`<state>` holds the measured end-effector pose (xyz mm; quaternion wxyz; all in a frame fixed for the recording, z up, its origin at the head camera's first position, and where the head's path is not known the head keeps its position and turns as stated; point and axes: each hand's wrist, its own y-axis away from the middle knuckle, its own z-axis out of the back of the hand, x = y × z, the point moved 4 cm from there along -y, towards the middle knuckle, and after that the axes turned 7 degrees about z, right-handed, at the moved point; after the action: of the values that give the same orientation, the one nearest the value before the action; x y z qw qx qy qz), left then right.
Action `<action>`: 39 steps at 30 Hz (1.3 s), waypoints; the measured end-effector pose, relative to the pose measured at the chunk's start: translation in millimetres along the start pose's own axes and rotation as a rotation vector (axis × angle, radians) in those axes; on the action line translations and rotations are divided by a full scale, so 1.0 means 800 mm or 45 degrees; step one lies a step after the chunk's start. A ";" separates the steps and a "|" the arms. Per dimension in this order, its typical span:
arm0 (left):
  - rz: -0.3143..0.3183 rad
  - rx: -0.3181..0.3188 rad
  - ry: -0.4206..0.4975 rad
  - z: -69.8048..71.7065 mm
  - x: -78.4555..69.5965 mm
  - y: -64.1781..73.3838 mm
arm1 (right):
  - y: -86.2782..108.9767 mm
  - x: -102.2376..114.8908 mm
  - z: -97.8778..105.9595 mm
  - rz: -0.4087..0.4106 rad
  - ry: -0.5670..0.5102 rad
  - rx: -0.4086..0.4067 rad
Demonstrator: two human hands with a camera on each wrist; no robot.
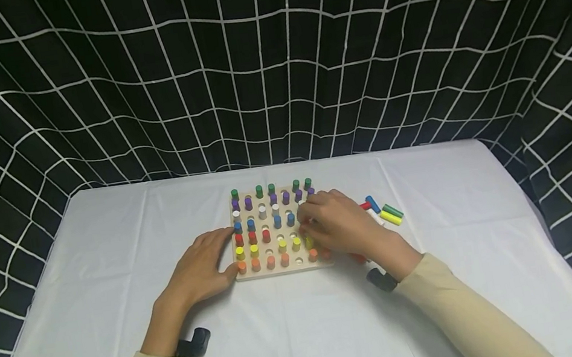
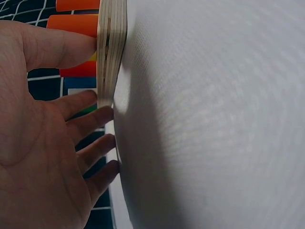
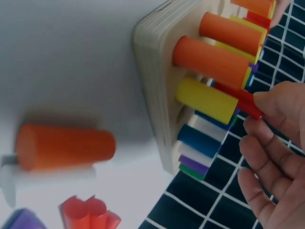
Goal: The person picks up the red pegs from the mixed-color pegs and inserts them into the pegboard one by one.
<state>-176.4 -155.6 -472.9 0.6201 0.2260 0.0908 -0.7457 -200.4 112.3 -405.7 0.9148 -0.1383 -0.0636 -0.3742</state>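
A wooden pegboard point(image 1: 278, 271) lies on the table, holding rows of green, purple, white, blue, red, yellow and orange pegs. At its left edge rests my left hand point(image 1: 197, 270), thumb by the front corner and fingers loosely spread along the side. In the left wrist view the thumb tip overlaps the layered board edge point(image 2: 112, 52) near an orange peg point(image 2: 74, 25). My right hand point(image 1: 338, 220) is over the board's right side. Thumb and index finger pinch a red peg point(image 3: 246, 101), seen behind a yellow peg point(image 3: 207, 100) in the right wrist view; its lower end is hidden.
Right of the board lie loose pegs, among them a green one point(image 1: 392, 210), a yellow one point(image 1: 391, 219) and a blue one point(image 1: 373, 203). A loose orange peg point(image 3: 66, 148) and several red pegs point(image 3: 86, 212) lie near the right wrist. Dark grid-patterned cloth point(image 1: 260, 72) surrounds the white table.
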 end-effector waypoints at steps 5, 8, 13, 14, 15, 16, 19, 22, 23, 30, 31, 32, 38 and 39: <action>-0.001 -0.004 -0.006 0.000 0.000 0.000 | -0.009 0.007 -0.002 0.013 -0.030 -0.005; -0.002 -0.013 0.011 0.000 0.000 0.000 | -0.014 0.010 -0.004 0.030 -0.033 -0.018; -0.005 -0.023 0.026 0.000 0.001 0.000 | -0.022 0.015 -0.008 0.030 -0.051 -0.010; -0.006 -0.022 0.024 0.000 0.001 0.000 | -0.023 0.017 -0.008 0.026 -0.061 -0.002; -0.007 -0.022 0.022 0.000 0.001 0.000 | -0.025 0.018 -0.009 0.026 -0.069 0.003; -0.007 -0.021 0.021 0.000 0.001 0.001 | -0.026 0.020 -0.010 0.026 -0.072 0.007; -0.009 -0.017 0.022 0.001 0.001 0.001 | -0.030 0.024 -0.013 0.035 -0.072 0.026; -0.007 -0.013 0.024 0.002 0.000 0.001 | -0.034 0.027 -0.017 0.046 -0.059 0.040; -0.006 -0.010 0.022 0.002 0.000 0.001 | -0.035 0.028 -0.017 0.049 -0.057 0.045; -0.002 -0.003 0.011 0.001 0.000 0.001 | -0.039 0.032 -0.024 0.082 -0.005 0.042; -0.004 -0.005 0.012 0.001 0.001 0.000 | -0.039 0.032 -0.024 0.086 0.002 0.038; -0.006 -0.007 0.011 0.001 0.001 0.000 | -0.040 0.032 -0.024 0.089 0.006 0.037; -0.018 -0.011 0.019 0.002 0.001 0.001 | -0.041 0.033 -0.026 0.073 0.036 0.039; -0.019 -0.011 0.017 0.002 0.002 0.001 | -0.041 0.033 -0.026 0.065 0.042 0.040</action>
<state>-176.0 -157.6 -472.1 0.6149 0.2276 0.1001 -0.7484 -204.5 66.0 -413.0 0.9271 -0.1192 -0.0509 -0.3517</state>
